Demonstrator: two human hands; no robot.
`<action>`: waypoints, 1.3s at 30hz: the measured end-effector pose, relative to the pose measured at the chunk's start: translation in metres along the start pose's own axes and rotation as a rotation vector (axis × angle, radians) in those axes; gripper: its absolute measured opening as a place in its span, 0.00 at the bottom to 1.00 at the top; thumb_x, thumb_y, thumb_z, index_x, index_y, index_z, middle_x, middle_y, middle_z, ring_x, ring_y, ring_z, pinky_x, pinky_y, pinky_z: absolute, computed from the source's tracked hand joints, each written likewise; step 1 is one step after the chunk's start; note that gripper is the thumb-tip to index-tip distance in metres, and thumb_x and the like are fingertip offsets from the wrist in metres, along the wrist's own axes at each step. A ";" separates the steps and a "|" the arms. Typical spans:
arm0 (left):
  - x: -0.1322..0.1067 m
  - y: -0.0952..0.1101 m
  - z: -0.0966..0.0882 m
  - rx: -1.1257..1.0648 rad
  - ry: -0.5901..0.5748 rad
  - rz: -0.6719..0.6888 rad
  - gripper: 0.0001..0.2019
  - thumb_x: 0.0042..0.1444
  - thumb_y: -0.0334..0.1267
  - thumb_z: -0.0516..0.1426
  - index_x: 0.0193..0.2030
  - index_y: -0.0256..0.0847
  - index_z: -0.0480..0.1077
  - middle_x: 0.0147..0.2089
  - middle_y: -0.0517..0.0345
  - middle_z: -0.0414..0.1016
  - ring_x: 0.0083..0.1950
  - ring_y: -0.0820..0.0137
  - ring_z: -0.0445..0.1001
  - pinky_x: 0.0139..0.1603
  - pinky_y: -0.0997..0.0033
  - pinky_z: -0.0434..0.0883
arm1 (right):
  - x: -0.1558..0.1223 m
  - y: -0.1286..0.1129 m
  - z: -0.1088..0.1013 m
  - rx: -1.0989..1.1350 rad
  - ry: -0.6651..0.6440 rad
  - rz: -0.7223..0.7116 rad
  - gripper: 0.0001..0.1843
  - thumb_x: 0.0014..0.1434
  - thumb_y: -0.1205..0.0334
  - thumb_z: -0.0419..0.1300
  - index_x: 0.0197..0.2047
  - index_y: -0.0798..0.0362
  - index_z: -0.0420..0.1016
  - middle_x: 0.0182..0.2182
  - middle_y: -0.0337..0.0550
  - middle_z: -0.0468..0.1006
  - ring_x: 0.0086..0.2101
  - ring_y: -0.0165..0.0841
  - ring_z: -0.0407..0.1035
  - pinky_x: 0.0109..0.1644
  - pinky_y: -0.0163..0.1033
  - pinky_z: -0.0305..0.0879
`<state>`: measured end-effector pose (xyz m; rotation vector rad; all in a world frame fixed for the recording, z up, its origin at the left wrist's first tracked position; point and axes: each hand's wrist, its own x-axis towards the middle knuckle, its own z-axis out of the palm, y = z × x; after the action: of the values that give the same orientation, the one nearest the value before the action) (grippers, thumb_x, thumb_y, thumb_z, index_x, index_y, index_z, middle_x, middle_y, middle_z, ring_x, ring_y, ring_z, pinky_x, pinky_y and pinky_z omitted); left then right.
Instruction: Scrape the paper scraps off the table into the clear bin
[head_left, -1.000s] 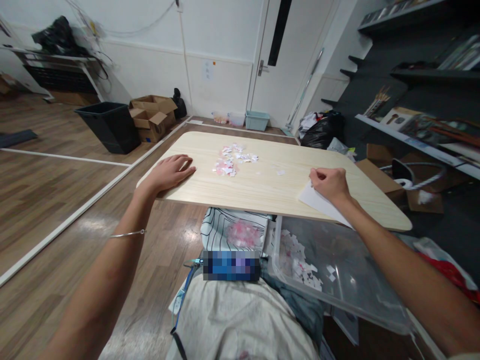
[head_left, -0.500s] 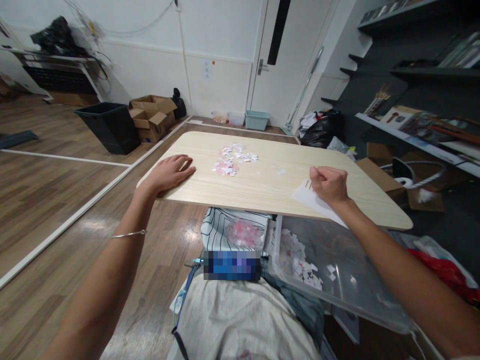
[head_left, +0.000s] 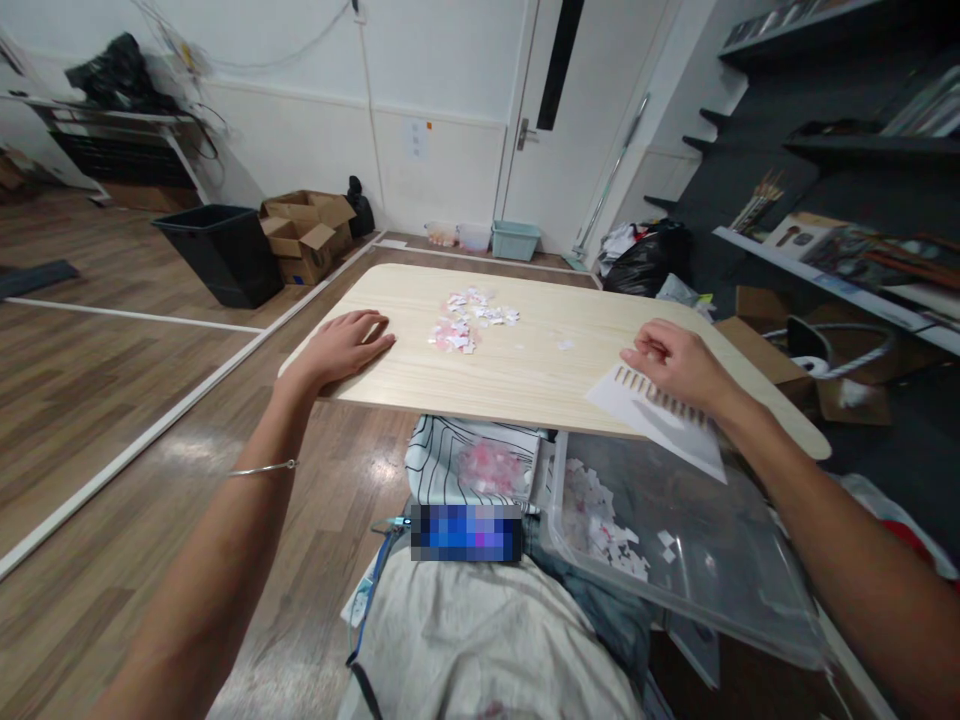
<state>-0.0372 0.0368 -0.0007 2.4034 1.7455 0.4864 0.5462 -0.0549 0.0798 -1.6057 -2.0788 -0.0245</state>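
Observation:
My left hand (head_left: 343, 344) lies flat and open on the near left corner of a light wooden table (head_left: 525, 375). My right hand (head_left: 673, 363) rests near the table's right front edge with its fingers curled loosely, beside a white sheet of paper (head_left: 660, 420) with a row of small brown marks that hangs over the edge. The wrist lies over part of the sheet; nothing shows between the fingers. A scatter of small pink and white paper pieces (head_left: 469, 320) sits in the middle of the table, apart from both hands.
Below the table's edge a clear plastic bin (head_left: 675, 560) holds more white paper bits. A striped bag (head_left: 465, 460) with pink pieces sits by my lap. A black bin (head_left: 221, 255) and cardboard boxes (head_left: 307, 235) stand on the floor at left; shelves line the right wall.
My right hand has let go of the sheet's top edge and moved up and right, uncovering the sheet with its row of brown marks. My left hand has stayed put.

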 end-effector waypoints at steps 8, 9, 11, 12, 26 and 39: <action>0.001 0.000 0.000 -0.003 0.010 -0.009 0.36 0.82 0.67 0.54 0.81 0.48 0.84 0.89 0.42 0.82 0.88 0.42 0.77 0.92 0.41 0.71 | -0.080 0.026 -0.020 -0.206 -0.183 0.167 0.69 0.68 0.18 0.71 0.99 0.33 0.51 0.85 0.65 0.72 0.86 0.79 0.66 0.91 0.74 0.72; 0.001 0.000 0.000 -0.001 0.009 -0.004 0.36 0.82 0.67 0.53 0.81 0.47 0.84 0.89 0.42 0.82 0.88 0.42 0.77 0.92 0.42 0.71 | -0.089 0.028 -0.017 -0.249 -0.215 0.179 0.71 0.68 0.17 0.69 1.01 0.32 0.46 0.90 0.61 0.69 0.90 0.79 0.60 0.93 0.73 0.70; 0.001 -0.001 0.001 0.004 0.006 0.003 0.37 0.82 0.67 0.53 0.81 0.46 0.84 0.89 0.41 0.81 0.88 0.42 0.77 0.92 0.43 0.70 | -0.103 0.030 -0.009 -0.287 -0.297 0.194 0.69 0.73 0.18 0.61 1.03 0.40 0.44 0.95 0.60 0.64 0.93 0.75 0.54 0.96 0.71 0.65; 0.002 -0.001 0.001 0.006 0.006 0.005 0.37 0.83 0.67 0.53 0.81 0.47 0.84 0.88 0.41 0.82 0.88 0.42 0.77 0.92 0.43 0.70 | -0.108 0.032 -0.004 -0.286 -0.336 0.190 0.66 0.76 0.20 0.57 1.02 0.45 0.47 0.95 0.65 0.65 0.93 0.74 0.55 0.96 0.72 0.63; 0.001 -0.003 0.001 0.003 0.011 0.023 0.37 0.82 0.68 0.52 0.79 0.47 0.84 0.89 0.42 0.81 0.89 0.42 0.76 0.93 0.44 0.70 | -0.109 0.034 0.005 -0.299 -0.321 0.140 0.51 0.77 0.26 0.63 0.91 0.45 0.77 0.82 0.70 0.81 0.81 0.69 0.79 0.88 0.70 0.76; 0.001 -0.004 0.003 0.002 0.019 0.030 0.35 0.82 0.68 0.52 0.77 0.49 0.84 0.88 0.43 0.82 0.88 0.43 0.78 0.90 0.45 0.73 | -0.118 0.034 -0.002 -0.317 -0.266 0.332 0.62 0.71 0.20 0.67 0.92 0.53 0.73 0.84 0.74 0.80 0.84 0.76 0.73 0.90 0.75 0.72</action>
<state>-0.0396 0.0394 -0.0043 2.4371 1.7209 0.5126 0.5987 -0.1515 0.0248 -2.2397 -2.0467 -0.0274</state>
